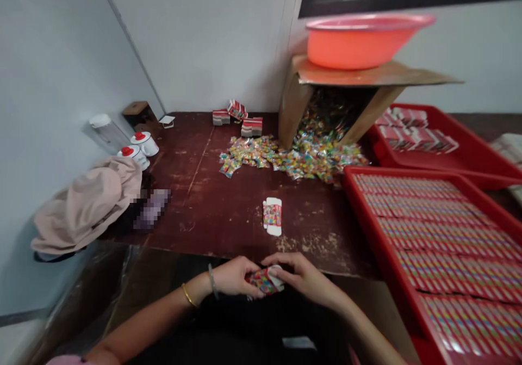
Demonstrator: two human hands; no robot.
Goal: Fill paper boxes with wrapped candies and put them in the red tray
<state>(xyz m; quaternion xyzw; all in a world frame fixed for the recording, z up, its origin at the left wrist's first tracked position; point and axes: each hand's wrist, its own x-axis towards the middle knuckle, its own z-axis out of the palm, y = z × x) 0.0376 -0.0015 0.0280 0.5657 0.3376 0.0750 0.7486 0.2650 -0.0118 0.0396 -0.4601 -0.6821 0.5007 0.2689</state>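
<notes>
Just off the table's front edge, a small printed candy box point(266, 282) is held between both hands. My left hand point(236, 277) grips its left end with thumb and fingers. At the other end, my right hand point(299, 278) pinches around the white flap. Another flat candy box point(272, 216), its white flaps spread, lies on the table straight ahead. Farther back, a heap of small wrapped candies point(310, 155) spills out of a cardboard box point(289, 104) lying on its side. What is inside the held box is hidden.
A red tray point(369, 237) packed with rows of filled boxes stands on the right. Behind it, another red tray point(481, 164) holds stacked cartons. An orange basin point(359, 47) sits atop the cardboard box. Mugs point(145, 143) and a beige bag point(89, 204) are at left.
</notes>
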